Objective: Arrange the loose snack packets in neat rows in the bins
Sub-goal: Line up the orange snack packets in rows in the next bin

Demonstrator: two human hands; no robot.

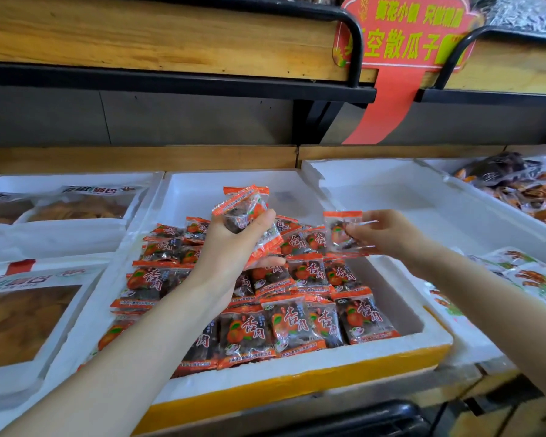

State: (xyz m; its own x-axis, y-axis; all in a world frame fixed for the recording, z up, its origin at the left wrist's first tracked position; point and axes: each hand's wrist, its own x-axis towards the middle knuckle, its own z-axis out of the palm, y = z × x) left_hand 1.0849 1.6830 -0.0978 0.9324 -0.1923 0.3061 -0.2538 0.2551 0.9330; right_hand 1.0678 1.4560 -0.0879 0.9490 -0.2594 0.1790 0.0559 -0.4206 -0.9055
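Observation:
A white foam bin (401, 310) in the middle holds many orange-edged snack packets (293, 323) with dark fruit inside. Those at the front lie in rows; the ones further back are heaped. Above the heap, my left hand (234, 244) grips a stack of several packets (246, 209), thumb across the front. To its right my right hand (388, 234) pinches a single packet (341, 231) by its side edge, held upright over the bin's right half. The back of the bin is bare foam.
Foam bins with large bags of yellow crisps (76, 206) stand at the left. An empty foam bin (391, 187) lies behind right, and bins of other packets (530, 190) at the far right. A wooden shelf (171, 42) and a red sign (404, 36) hang overhead.

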